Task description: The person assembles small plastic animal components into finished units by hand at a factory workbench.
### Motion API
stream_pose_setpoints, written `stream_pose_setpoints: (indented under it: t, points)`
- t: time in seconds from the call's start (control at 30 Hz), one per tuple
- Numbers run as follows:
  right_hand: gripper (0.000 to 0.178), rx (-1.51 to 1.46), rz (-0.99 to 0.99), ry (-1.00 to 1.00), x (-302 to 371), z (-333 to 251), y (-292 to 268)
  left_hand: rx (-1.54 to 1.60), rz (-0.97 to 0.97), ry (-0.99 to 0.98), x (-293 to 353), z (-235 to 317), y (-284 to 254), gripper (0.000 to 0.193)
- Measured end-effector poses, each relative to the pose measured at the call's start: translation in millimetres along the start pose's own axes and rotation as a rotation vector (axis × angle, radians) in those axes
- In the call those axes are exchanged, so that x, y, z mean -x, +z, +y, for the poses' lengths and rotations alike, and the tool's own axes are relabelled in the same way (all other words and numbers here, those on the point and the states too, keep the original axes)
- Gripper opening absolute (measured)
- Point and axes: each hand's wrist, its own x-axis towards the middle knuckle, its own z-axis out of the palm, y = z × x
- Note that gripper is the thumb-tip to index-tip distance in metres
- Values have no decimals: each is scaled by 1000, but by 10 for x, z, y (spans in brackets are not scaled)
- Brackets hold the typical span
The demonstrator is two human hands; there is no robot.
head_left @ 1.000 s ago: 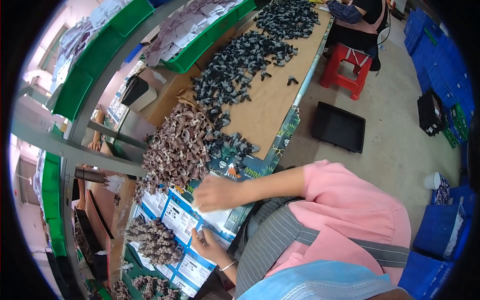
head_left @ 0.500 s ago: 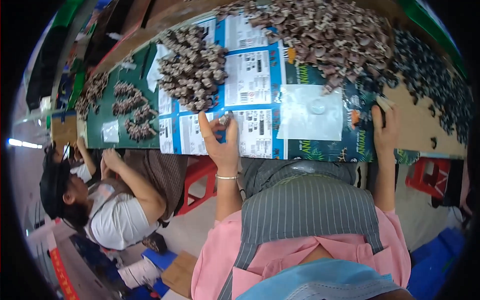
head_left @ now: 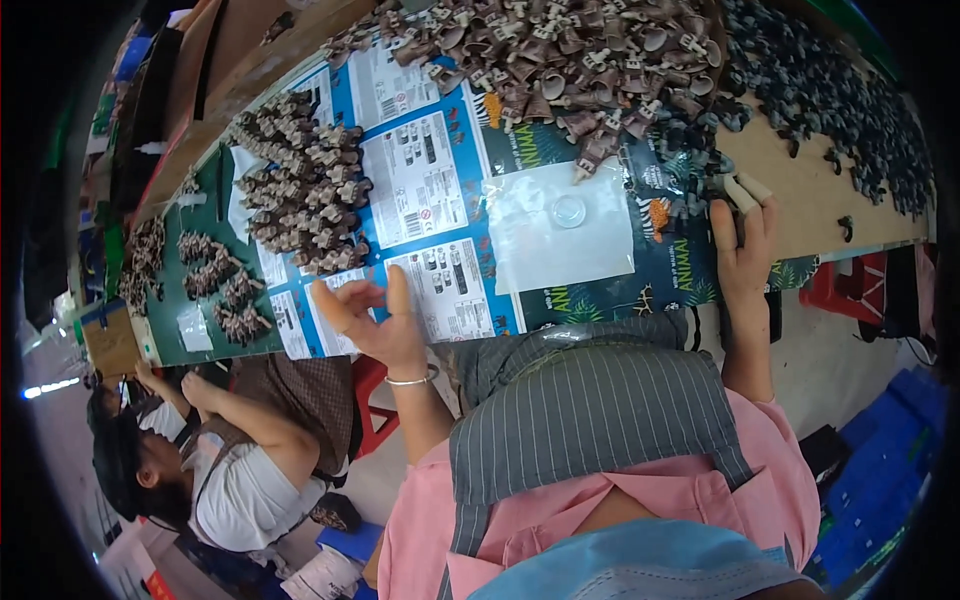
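My left hand [head_left: 375, 325], with a bracelet at the wrist, hovers over the near edge of the printed blue-and-white sheets [head_left: 412, 185]. Its thumb and fingers are apart and nothing shows between them. Just beyond it stands a cluster of small brown-and-cream plastic figures [head_left: 305, 185]. My right hand [head_left: 745, 245] stretches its fingers toward small dark grey plastic pieces [head_left: 690, 165]; pale covers sit on two fingertips. I cannot tell whether those fingertips touch a piece. Between my hands lies a translucent plastic sheet [head_left: 530, 255] with a clear round disc [head_left: 568, 210] on it.
A heap of brown plastic parts [head_left: 600, 60] fills the far middle, and dark grey pieces [head_left: 830, 110] spread along the right. More small figures [head_left: 215, 270] lie on the green surface at left. A co-worker [head_left: 250, 480] sits at my left, by a red stool [head_left: 372, 400].
The small brown piece in my left hand is gone from it, and that hand has opened, shifting left and nearer the edge. My right hand stays beside the dark pieces. The whole view has turned.
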Motion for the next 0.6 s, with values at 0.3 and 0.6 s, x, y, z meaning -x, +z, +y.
stream_pose_setpoints:
  t: [0.3,0.6]
  points:
    - [26,-302,-148,-53,-126,-117,198,114,-653,294,-587,721,1315,60]
    - [31,-169,-35,-111,44,-145,-127,33,-752,296,-715,643,1427,42]
